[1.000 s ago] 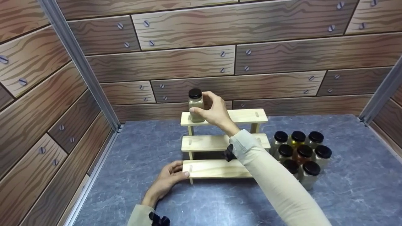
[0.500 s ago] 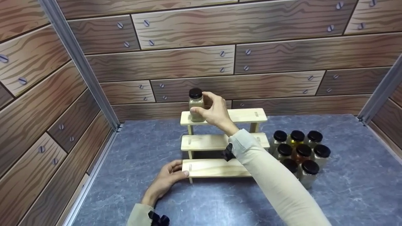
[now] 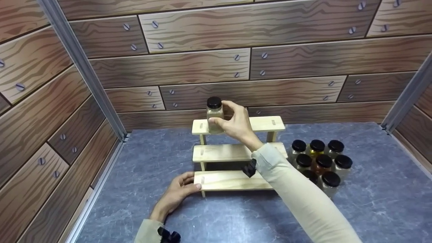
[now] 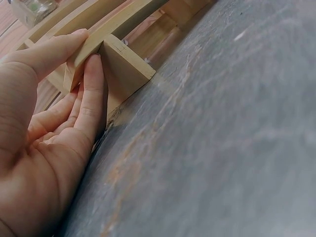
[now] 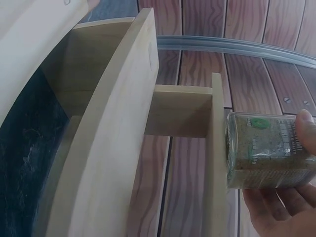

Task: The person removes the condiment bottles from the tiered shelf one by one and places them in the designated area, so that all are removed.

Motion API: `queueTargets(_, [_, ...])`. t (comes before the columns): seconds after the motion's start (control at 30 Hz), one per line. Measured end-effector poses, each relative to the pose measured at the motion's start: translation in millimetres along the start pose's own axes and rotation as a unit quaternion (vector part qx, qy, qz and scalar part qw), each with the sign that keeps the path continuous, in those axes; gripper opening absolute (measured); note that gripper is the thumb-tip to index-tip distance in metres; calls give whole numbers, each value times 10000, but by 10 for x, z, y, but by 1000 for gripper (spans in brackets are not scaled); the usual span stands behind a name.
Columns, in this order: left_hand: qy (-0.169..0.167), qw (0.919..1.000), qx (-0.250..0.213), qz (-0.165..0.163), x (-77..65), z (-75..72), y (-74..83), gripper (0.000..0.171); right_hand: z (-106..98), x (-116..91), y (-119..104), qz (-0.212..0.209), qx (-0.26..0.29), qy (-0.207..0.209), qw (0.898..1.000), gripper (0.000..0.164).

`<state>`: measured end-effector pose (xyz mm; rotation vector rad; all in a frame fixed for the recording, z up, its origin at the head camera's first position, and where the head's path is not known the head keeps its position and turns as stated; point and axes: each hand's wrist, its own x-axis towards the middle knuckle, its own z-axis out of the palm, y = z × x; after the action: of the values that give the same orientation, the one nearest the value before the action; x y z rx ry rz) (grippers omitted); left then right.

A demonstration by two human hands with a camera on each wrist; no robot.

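My right hand (image 3: 238, 123) grips a square glass spice jar (image 3: 215, 116) with a black lid and greenish-brown contents. The jar stands upright toward the left end of the top shelf of a three-step wooden rack (image 3: 236, 180). In the right wrist view, the labelled jar (image 5: 264, 148) has its base right at the shelf's surface, thumb on one side and fingers on the other. My left hand (image 3: 177, 192) holds the left end of the bottom step; the left wrist view shows thumb and fingers pinching that board (image 4: 91, 49).
Several black-lidded jars (image 3: 323, 161) stand grouped on the grey marbled tabletop (image 3: 152, 162), just right of the rack. Wood-patterned walls (image 3: 202, 67) close off the back and sides, with metal strips (image 3: 81, 67) at the corners.
The jar has shifted slightly right along the top shelf, with my right hand and forearm moving along. My left hand keeps its hold on the bottom step.
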<state>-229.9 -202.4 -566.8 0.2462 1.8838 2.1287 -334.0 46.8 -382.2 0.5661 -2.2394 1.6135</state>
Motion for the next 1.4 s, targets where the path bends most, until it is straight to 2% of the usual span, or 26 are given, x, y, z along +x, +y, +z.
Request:
queueTargets(0.33, [-9,10000,24,12,-21,-13,8,66,-273,-166,-108,3,329,-20,9995,58])
queueTargets(0.8, [-88,9999,68,33,-16,-11,21,66,-732,-400,-177,-51,-7,13,10000,55])
queueTargets(1.03, [7,9999,112,37,-32,-7,25,66,-913,-518,-144,-173,-58,-17,9998,57])
queueTargets(1.4, [25,9999,105,-36,-19,18,24,68,-1201,-702,-112,76,-98,2,9999,57])
